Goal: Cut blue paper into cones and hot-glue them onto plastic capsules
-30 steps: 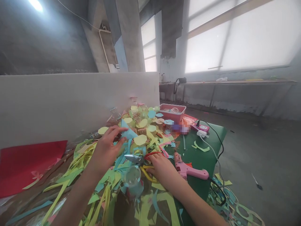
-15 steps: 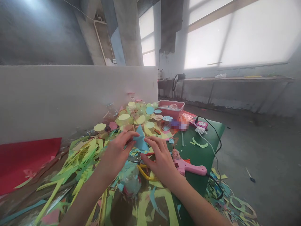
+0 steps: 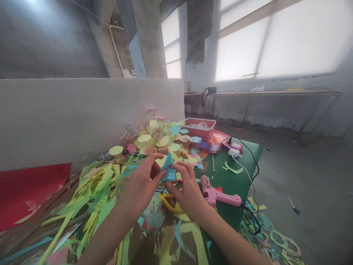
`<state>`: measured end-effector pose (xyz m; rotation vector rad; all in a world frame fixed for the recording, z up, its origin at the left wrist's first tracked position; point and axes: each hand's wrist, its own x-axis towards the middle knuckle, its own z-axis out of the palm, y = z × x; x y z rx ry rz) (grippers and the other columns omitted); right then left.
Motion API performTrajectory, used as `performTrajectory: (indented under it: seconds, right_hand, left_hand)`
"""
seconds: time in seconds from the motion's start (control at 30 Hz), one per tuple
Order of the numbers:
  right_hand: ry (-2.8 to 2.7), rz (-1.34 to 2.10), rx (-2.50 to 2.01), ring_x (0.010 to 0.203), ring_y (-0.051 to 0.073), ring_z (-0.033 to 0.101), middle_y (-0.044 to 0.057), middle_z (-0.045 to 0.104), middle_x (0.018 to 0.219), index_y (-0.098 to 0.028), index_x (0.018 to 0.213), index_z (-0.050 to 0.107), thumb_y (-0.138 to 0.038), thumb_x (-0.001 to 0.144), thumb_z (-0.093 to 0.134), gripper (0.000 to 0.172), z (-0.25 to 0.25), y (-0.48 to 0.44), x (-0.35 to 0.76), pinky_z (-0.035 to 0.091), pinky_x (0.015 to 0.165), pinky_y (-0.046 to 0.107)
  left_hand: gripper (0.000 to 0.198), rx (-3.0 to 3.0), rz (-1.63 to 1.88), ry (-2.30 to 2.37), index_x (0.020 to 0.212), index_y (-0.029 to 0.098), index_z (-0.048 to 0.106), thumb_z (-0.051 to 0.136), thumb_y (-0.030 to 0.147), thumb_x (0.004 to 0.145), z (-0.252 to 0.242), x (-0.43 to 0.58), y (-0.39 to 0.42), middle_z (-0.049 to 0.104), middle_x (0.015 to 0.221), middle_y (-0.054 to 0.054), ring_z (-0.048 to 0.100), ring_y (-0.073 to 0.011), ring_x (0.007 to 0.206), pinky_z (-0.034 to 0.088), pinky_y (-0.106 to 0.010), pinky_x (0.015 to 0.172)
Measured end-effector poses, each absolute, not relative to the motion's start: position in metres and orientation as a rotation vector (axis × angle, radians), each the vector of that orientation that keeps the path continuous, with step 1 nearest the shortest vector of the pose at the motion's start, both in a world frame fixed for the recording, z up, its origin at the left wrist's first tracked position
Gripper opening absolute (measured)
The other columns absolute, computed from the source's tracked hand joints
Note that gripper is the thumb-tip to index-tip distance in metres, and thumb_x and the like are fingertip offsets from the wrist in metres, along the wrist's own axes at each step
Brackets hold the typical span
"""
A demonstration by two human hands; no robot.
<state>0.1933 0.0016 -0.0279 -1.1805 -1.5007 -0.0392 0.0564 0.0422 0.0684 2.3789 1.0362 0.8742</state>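
Between my two hands is a small piece of blue paper [image 3: 168, 170], folded, with one point sticking up. My left hand [image 3: 146, 175] pinches its left side between thumb and fingers. On the other side, my right hand [image 3: 187, 187] has its fingertips closed on the paper's right edge. Below them lie scissors with yellow-and-red handles [image 3: 171, 206], partly covered by the right hand. A clear plastic bottle [image 3: 154, 213] stands beneath the left hand. To the right, a pink glue gun [image 3: 220, 195] rests on the green table top [image 3: 234, 176].
Yellow and green paper strips [image 3: 102, 184] heap up at left, beside a red sheet [image 3: 33, 195]. Behind are several paper-topped plastic pieces [image 3: 162, 138] and a pink basket [image 3: 202, 130]. Cables [image 3: 252, 176] hang over the table's right edge; paper scraps [image 3: 270, 232] litter the floor.
The blue paper has been turned and folded over between my fingers. My left hand has shifted slightly right, its thumb now pressing across the paper.
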Motion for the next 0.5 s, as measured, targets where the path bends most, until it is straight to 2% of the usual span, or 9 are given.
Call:
performTrajectory:
  seconds: [0.27, 0.5]
  right_hand:
    - [-1.441, 0.170, -1.158, 0.112, 0.022, 0.052, 0.008, 0.049, 0.120, -0.026, 0.119, 0.045, -0.022, 0.086, 0.059, 0.036, -0.0207, -0.0002, 0.1923, 0.049, 0.093, 0.038]
    - [-1.438, 0.213, -1.123, 0.115, 0.021, 0.049, 0.008, 0.051, 0.117, -0.024, 0.116, 0.047, -0.024, 0.086, 0.058, 0.031, -0.0181, -0.0039, 0.1901, 0.048, 0.094, 0.036]
  left_hand:
    - [0.027, 2.340, 0.824, 1.073, 0.105, 0.026, 0.053, 0.053, 0.041, 0.083, 0.0678, 0.0513, 0.0486, 0.055, 0.070, 0.003, 0.056, -0.0175, 0.066, 0.045, -0.029, 0.061]
    - [0.030, 2.238, 0.720, 1.010, 0.106, 0.028, 0.054, 0.055, 0.049, 0.083, 0.0743, 0.0474, 0.0477, 0.056, 0.072, 0.004, 0.057, -0.0171, 0.068, 0.045, -0.028, 0.062]
